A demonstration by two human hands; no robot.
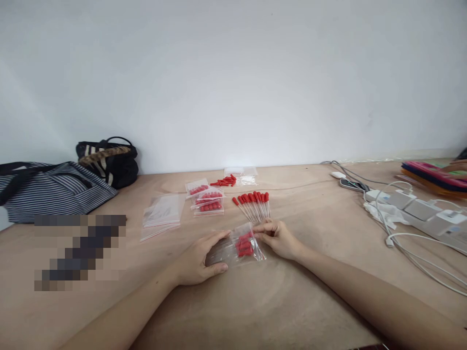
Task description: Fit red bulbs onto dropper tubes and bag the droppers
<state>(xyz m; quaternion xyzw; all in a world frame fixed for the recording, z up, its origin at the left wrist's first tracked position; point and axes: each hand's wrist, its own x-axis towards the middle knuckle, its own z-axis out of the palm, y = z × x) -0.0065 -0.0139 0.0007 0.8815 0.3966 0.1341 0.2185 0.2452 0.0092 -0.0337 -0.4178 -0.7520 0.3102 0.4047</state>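
A clear zip bag [241,245] lies on the table between my hands, holding several droppers with red rubber bulbs [245,244] and clear stems pointing left. My left hand [199,257] rests around the bag's left end, its thumb and forefinger spread apart on either side. At the opposite end, the fingers of my right hand [277,237] pinch the bag's edge near the red line of its seal. Just beyond the bag, several loose droppers [255,205] are fanned out, bulbs away from me.
Filled bags [209,200] lie stacked behind my left hand, near flat plastic bags [164,212]. Farther back is a pile of droppers [228,181]. A striped bag [54,189] and black bag [124,165] stand left; a power strip [430,221] with cables and coloured folders [434,176] sit right.
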